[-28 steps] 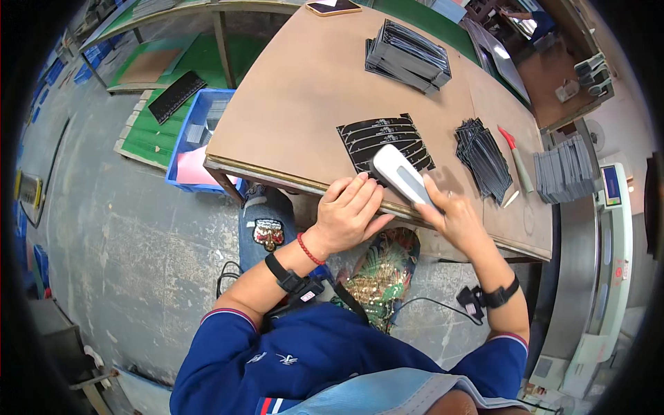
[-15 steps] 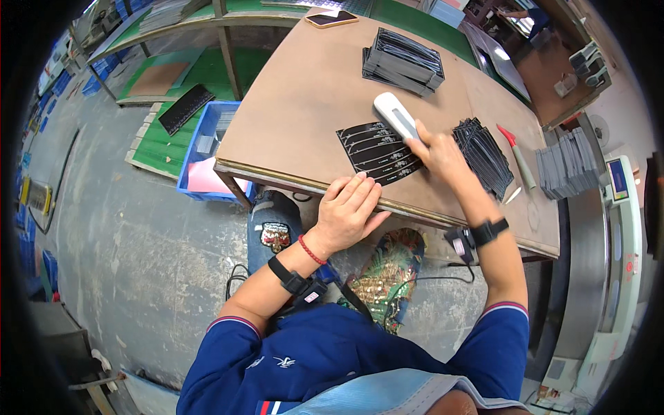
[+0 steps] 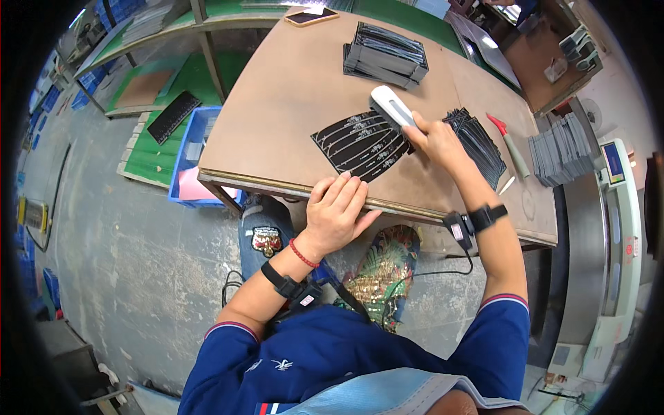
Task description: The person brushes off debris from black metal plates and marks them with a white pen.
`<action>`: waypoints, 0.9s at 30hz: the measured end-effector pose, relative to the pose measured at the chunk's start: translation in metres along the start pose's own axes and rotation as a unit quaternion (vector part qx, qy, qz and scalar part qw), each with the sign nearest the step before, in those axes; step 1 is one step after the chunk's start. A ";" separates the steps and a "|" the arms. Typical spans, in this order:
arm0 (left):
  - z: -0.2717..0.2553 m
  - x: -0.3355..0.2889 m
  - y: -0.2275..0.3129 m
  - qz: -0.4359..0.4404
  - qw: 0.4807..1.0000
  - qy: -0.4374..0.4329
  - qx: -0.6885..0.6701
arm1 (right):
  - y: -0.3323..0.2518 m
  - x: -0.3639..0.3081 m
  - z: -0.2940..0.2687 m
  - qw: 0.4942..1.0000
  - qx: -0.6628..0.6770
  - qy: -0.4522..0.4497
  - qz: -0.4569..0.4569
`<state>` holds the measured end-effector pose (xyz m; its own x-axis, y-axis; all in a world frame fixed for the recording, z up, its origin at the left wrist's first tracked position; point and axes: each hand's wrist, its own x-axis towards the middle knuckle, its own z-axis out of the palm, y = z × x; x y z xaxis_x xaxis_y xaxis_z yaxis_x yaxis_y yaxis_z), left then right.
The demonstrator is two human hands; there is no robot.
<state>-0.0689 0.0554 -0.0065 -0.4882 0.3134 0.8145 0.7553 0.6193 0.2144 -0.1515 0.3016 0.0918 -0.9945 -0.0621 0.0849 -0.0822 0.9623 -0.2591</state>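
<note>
A black sheet with rows of white printed patterns (image 3: 363, 149) lies at the front edge of the brown table. My left hand (image 3: 337, 211) rests at that edge with fingers stretched out and thumb apart, fingertips at the sheet's near corner. My right hand (image 3: 437, 144) is closed around a white-handled brush (image 3: 392, 107), whose dark underside is over the sheet's far right part. Bristle contact with the sheet cannot be made out. Beside my right hand lies a fanned pile of similar black sheets (image 3: 477, 145).
A bundled stack of dark sheets (image 3: 387, 55) and a phone (image 3: 311, 16) lie farther back. To the right are a red-tipped tool (image 3: 508, 144) and a grey stack (image 3: 561, 151). A blue crate (image 3: 183, 162) stands left of the table (image 3: 277, 104).
The whole view has shifted slightly, so the table appears farther left. Relative to the sheet, the brush in my right hand has moved a little to the right. My left hand stays at the edge.
</note>
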 end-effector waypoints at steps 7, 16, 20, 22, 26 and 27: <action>-0.003 0.000 0.003 -0.005 1.000 -0.010 0.010 | -0.006 -0.019 0.003 0.999 -0.019 0.017 -0.042; 0.002 -0.004 -0.001 -0.004 1.000 0.009 0.004 | -0.015 -0.111 -0.014 0.998 -0.002 -0.010 -0.058; 0.001 -0.001 0.000 -0.001 1.000 0.003 -0.005 | 0.026 -0.052 -0.012 0.999 -0.015 0.027 0.017; 0.001 -0.001 0.002 0.002 1.000 0.001 -0.008 | 0.032 -0.027 -0.016 0.998 -0.023 0.024 0.061; 0.003 -0.005 0.001 -0.004 1.000 -0.001 -0.010 | -0.012 -0.029 -0.004 0.999 0.008 -0.004 0.039; 0.003 -0.006 0.000 -0.007 1.000 0.002 -0.008 | -0.038 -0.038 -0.006 0.999 -0.005 -0.041 0.027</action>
<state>-0.0674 0.0562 -0.0127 -0.4977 0.3022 0.8130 0.7555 0.6115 0.2353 -0.1101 0.2691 0.1038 -0.9995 -0.0310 -0.0082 -0.0280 0.9673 -0.2522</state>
